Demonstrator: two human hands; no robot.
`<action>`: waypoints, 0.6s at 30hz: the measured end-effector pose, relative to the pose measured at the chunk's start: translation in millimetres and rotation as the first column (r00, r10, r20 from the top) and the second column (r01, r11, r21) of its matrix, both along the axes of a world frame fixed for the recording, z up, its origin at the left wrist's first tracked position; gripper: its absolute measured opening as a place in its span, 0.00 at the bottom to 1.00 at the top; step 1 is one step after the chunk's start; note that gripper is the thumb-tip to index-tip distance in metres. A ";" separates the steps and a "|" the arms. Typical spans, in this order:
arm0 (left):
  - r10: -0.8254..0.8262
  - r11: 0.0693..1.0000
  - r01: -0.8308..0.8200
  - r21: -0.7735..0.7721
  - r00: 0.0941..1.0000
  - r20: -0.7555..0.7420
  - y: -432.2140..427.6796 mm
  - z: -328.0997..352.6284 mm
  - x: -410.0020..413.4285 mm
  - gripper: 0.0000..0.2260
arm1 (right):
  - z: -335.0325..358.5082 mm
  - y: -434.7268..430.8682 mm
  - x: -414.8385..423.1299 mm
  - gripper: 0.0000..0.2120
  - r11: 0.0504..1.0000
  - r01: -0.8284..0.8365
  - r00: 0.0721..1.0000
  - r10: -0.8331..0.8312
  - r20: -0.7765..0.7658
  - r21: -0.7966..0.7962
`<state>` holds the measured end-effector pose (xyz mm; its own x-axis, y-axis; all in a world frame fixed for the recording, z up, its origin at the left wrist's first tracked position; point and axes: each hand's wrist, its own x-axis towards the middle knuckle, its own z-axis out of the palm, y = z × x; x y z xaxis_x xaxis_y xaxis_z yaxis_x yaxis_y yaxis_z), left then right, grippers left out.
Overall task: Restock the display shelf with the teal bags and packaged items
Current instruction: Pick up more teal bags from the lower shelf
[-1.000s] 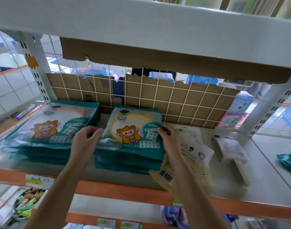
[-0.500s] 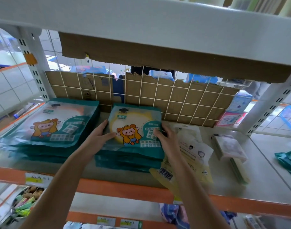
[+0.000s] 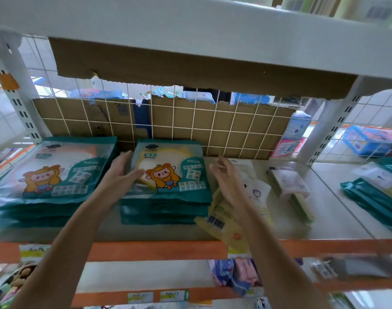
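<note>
Teal bags [image 3: 168, 175] printed with a cartoon character sit in a neat stack near the middle of the display shelf [image 3: 324, 224], close to its back edge and the wire grid [image 3: 213, 130]. A person's left hand [image 3: 119, 175] lies at the stack's left side, fingers [image 3: 126, 156] straight and spread, thumb across the top bag. The right hand [image 3: 226, 177] is just beside the stack's right side, fingers [image 3: 223, 161] apart and gripping nothing; whether it touches the bags cannot be told. A second teal stack [image 3: 52, 175] fills the shelf's left end. A yellow packet [image 3: 224, 226] overhangs the orange front edge beneath the right forearm.
</note>
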<state>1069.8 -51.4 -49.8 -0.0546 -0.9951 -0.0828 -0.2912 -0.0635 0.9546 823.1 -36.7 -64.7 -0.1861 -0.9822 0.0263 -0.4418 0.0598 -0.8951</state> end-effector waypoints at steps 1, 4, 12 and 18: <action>-0.016 0.998 0.022 -0.054 0.995 0.101 -2.1 2.0 -2.3 0.30 | 0.9 4.5 -6.7 0.27 1.000 0.008 0.998 -0.009 -0.064 -0.009; -0.005 0.970 0.104 -0.221 0.912 0.410 -6.0 8.0 -17.9 0.29 | 2.4 18.1 -26.8 0.25 0.999 0.046 0.979 -0.049 -0.197 -0.020; -0.102 0.863 0.420 -0.280 0.688 0.718 5.9 12.9 -72.2 0.26 | -10.3 35.5 -69.9 0.23 0.990 0.131 0.937 -0.140 -0.321 -0.049; -0.057 0.873 0.408 -0.268 0.631 0.774 12.2 1.7 -112.6 0.25 | -18.3 37.3 -100.4 0.22 0.997 0.080 0.924 -0.080 -0.373 -0.015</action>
<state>957.2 -39.2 -48.1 -0.3855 -0.9056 0.1766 -0.8398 0.4237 0.3395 722.7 0.6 -83.0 -0.2407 -0.9645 0.1088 -0.7377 0.1090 -0.6663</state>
